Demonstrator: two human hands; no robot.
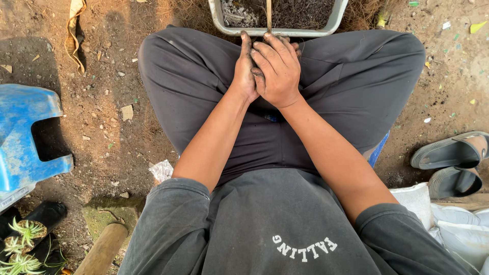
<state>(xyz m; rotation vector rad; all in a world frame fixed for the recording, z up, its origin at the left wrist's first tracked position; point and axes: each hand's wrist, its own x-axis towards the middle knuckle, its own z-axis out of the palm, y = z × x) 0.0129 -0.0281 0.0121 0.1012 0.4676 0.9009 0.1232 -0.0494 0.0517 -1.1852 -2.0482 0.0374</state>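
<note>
A: Grey plastic formed the tray at 12 o'clock, filled with dark soil. Where were the hands?

B: Just short of its near rim, at centre. The right hand lay over the left hand, both soiled, with fingers narrow and pressed together. One thin stick stood in the soil directly above them. I could not tell whether they gripped its base.

A: Step in hand?

B: Judged as rubbing or pressing soil between the palms. Any reach into the tray would first call for parting the hands.

A: Count the items.

B: Two hands, one tray, one stick. One blue stool at 9 o'clock. Two sandals at 3 o'clock. At least two white sacks at 4 o'clock.
</note>
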